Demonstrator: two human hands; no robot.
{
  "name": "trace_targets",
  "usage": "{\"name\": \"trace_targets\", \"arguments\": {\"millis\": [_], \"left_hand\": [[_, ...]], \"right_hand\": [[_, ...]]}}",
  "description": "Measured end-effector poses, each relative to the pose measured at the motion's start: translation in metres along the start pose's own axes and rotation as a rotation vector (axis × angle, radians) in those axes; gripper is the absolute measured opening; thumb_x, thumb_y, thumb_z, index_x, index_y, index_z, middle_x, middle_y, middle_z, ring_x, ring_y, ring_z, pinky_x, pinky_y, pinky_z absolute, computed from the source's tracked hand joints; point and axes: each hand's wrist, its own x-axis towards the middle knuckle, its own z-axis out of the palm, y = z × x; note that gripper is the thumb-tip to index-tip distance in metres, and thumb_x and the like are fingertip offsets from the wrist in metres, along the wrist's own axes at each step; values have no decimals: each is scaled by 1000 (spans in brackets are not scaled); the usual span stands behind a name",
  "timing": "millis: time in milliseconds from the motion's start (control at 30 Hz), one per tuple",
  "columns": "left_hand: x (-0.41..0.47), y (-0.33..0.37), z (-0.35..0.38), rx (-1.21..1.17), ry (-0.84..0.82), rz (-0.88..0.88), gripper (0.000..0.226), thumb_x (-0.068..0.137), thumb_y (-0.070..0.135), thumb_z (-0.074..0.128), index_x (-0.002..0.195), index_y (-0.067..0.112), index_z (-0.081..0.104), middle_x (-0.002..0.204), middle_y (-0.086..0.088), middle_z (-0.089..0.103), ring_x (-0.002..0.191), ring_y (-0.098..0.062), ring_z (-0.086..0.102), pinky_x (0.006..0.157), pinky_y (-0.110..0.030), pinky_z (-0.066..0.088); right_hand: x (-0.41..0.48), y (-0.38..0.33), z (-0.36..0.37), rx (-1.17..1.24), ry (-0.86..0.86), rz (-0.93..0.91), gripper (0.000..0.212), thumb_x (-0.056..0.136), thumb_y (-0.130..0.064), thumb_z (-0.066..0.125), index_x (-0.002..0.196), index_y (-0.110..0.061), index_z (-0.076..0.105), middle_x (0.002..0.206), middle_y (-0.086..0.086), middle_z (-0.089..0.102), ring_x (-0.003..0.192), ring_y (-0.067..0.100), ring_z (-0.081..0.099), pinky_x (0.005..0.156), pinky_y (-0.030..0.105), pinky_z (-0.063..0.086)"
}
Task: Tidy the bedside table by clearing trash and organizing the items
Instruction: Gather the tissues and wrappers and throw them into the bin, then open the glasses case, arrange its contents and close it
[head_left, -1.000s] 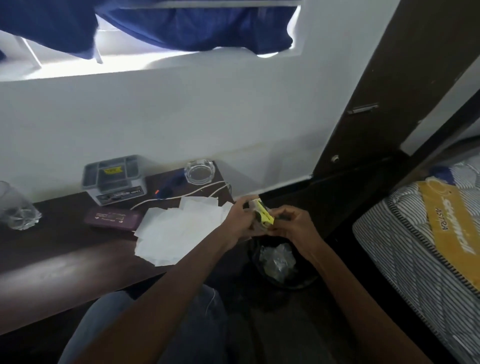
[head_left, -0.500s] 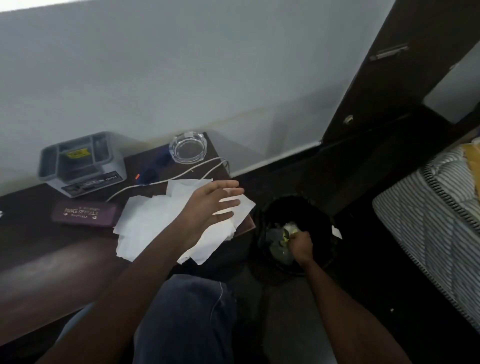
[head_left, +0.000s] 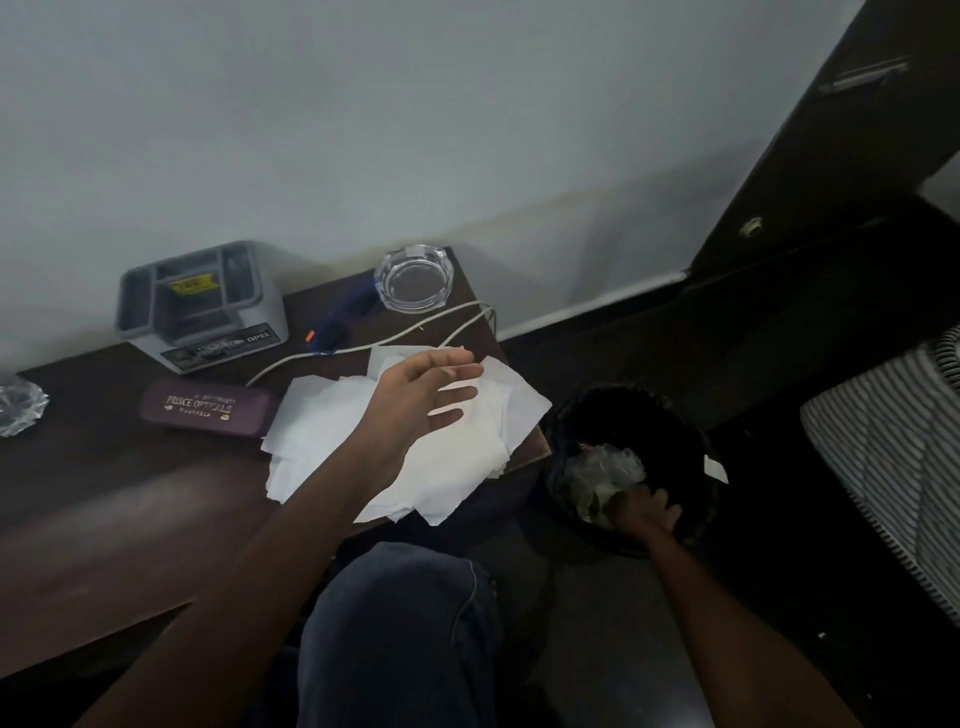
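White papers (head_left: 311, 415) lie in a loose overlapping heap at the right end of the table (head_left: 130, 493), and several sheets hang over its front edge and right corner. The left hand (head_left: 421, 400) is above the heap with its fingers released and spread; whether it touches the sheets cannot be told. On the floor just beside that right edge stands a black bin (head_left: 693, 431) with crumpled trash (head_left: 602, 473) inside. The right hand (head_left: 644, 512) reaches into it at the near rim, fingers bent down onto the trash. In the dimness it cannot be told whether they grasp anything. A small white scrap (head_left: 716, 469) sits at the bin's far-right rim.

Bare wood runs along the front edge left of the papers. A strip of dark floor separates the bin from the striped mattress (head_left: 893, 441).

Half a second ago the right hand was at the middle of the bin beside a yellow-green wrapper. Now it is nearer the rim and the wrapper no longer shows. The left hand hovers over the papers as before.

A maroon case (head_left: 205, 408) reading "PRINCE OPTICALS" touches the heap's left side. Behind it, against the wall, a grey organiser (head_left: 202, 306) is marked "OPEL". A white cable (head_left: 415, 327) runs along the back of the heap, and a glass ashtray (head_left: 414, 280) occupies the back right corner.
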Motion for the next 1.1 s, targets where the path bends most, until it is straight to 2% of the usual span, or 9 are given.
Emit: {"name": "trace_targets", "arguments": {"millis": [67,233,333,467,600,767,833,967,1100], "left_hand": [[-2,1,0,4,16,-7,25,96,13,46,115,11,62,112,-3,69,104,-21,65,86,-30,51],[-11,8,-2,31,13,16,24,95,12,47,113,10,63,109,-1,70,104,-21,65,90,-34,49],[-22,16,-7,22,11,43,24,94,11,48,113,9,63,111,-3,70,103,-22,65,91,-34,49],[-43,25,-18,10,27,89,19,93,11,50,106,12,64,107,-2,71,97,-20,66,90,-34,49],[-67,31,-35,12,52,108,20,90,12,55,106,12,65,103,0,71,95,-18,65,89,-33,49],[-98,32,-57,1,109,124,20,89,11,56,107,12,65,96,3,70,91,-17,65,84,-30,48],[-110,32,-65,-11,137,145,19,91,9,50,106,12,63,98,0,69,88,-16,64,83,-30,47],[-132,33,-81,-32,180,183,19,92,9,48,103,13,62,98,-2,69,90,-17,63,86,-33,47],[-153,33,-98,-18,214,214,18,93,10,47,98,16,63,97,1,70,91,-18,64,90,-36,47]], "right_hand": [[2,2,-8,17,83,-15,40,94,-37,42,128,-19,52,139,9,45,130,31,34,106,40,26],[-15,2,-34,220,120,-41,28,87,-32,52,101,-11,65,114,13,63,112,32,55,94,37,37],[-28,3,-45,391,143,-68,23,86,-25,55,68,-12,57,82,11,60,90,31,59,81,36,41],[-49,-1,-63,512,151,-136,35,85,-8,54,51,-12,46,56,5,48,55,22,49,58,29,37],[-74,-20,-89,568,203,-261,22,82,0,56,62,-7,62,60,5,57,58,19,51,62,28,42],[-127,-65,-120,740,229,-391,26,84,4,55,62,-10,59,56,9,54,49,17,48,39,13,40],[-149,-82,-129,783,218,-446,24,84,5,54,65,-9,60,59,10,56,51,17,50,41,13,43],[-194,-108,-139,812,174,-562,16,83,4,54,74,-6,64,62,9,59,51,17,53,54,23,47],[-237,-128,-143,780,140,-675,13,82,0,54,79,-5,66,64,7,61,52,15,56,54,22,44]]}}
